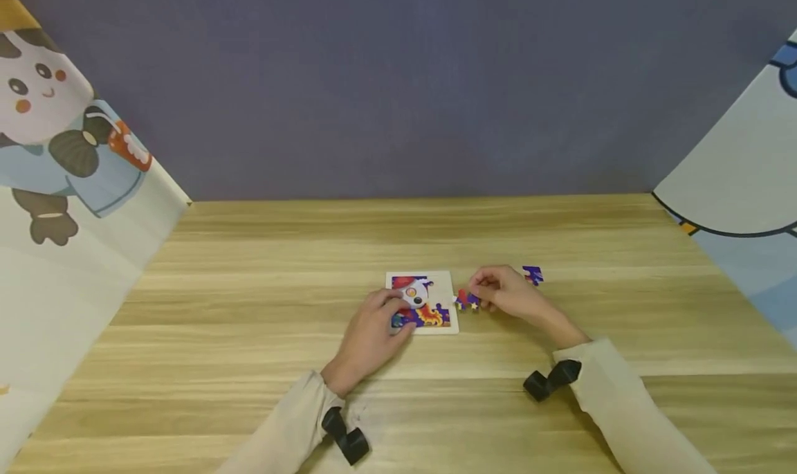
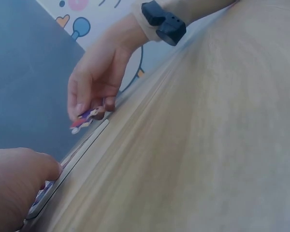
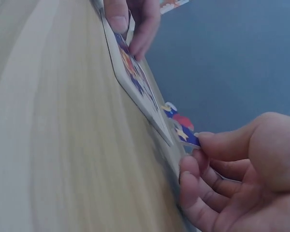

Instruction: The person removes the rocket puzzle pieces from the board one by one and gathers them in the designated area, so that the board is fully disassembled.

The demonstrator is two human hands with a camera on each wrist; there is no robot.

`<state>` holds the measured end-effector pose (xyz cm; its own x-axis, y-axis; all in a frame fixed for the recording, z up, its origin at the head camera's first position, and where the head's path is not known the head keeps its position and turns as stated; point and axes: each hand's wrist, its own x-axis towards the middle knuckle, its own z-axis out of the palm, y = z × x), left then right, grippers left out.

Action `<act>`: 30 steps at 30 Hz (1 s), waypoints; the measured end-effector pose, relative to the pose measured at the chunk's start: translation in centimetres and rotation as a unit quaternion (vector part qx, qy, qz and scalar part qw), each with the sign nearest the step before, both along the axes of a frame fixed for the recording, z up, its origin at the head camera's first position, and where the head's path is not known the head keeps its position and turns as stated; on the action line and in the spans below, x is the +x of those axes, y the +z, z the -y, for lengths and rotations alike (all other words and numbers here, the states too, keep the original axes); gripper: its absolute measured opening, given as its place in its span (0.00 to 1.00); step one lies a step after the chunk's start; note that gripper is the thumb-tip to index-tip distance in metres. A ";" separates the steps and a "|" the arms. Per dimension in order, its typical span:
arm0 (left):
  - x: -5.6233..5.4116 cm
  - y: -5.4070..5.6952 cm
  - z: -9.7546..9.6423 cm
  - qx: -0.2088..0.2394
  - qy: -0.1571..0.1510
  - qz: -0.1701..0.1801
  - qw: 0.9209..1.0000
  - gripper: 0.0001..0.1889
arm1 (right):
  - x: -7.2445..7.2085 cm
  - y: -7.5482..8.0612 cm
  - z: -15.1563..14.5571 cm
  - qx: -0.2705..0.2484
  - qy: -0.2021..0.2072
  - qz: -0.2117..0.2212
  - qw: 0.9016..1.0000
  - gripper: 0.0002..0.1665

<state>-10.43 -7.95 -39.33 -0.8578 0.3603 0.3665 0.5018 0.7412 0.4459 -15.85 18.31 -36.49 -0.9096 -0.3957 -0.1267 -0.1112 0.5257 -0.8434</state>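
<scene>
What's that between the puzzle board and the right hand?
In the head view, a puzzle piece with yellow stars is between them: the right hand pinches it near the puzzle board.

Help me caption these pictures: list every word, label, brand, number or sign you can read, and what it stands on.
None can be read in any view.
Puzzle board: pictures only where visible; the left hand covers part.
Held piece, in the right hand: stars, no lettering seen.
Loose piece: too small to tell.
Black wrist devices: no legible marking.
</scene>
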 end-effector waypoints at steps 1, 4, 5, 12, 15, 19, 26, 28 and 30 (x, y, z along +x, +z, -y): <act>0.0 0.0 0.0 0.000 0.000 0.003 1.000 0.14 | 0.1 0.0 -0.3 0.000 -0.006 0.000 1.000 0.08; 0.0 -0.1 -0.1 0.002 -0.001 0.013 1.000 0.14 | 0.5 0.2 -1.5 0.000 -0.022 -0.006 1.000 0.09; -0.1 -0.1 -0.1 0.002 -0.002 0.013 1.000 0.14 | 0.7 0.3 -1.9 -0.001 -0.028 -0.006 1.000 0.09; -0.2 -0.1 -0.4 -0.004 -0.005 0.016 1.000 0.14 | 1.6 0.6 -4.9 -0.017 -0.045 -0.006 0.999 0.13; -0.2 -0.2 -0.5 -0.006 -0.004 0.016 1.000 0.14 | 1.8 0.7 -6.2 -0.018 -0.054 -0.015 0.998 0.13; -0.1 -0.2 -0.4 -0.003 0.000 0.017 1.000 0.14 | 1.9 0.8 -7.4 -0.014 -0.068 -0.014 0.997 0.15; -0.1 -0.2 -0.2 -0.001 0.000 0.012 1.000 0.13 | 1.9 0.7 -9.0 -0.006 -0.070 -0.018 0.997 0.16; -0.1 -0.3 -0.2 -0.002 0.001 0.012 1.000 0.13 | 1.8 0.7 -9.4 -0.004 -0.066 -0.019 0.998 0.15; -0.1 -0.3 -0.1 -0.002 0.003 0.011 1.000 0.13 | 1.7 0.8 -9.6 0.001 -0.064 -0.018 0.998 0.14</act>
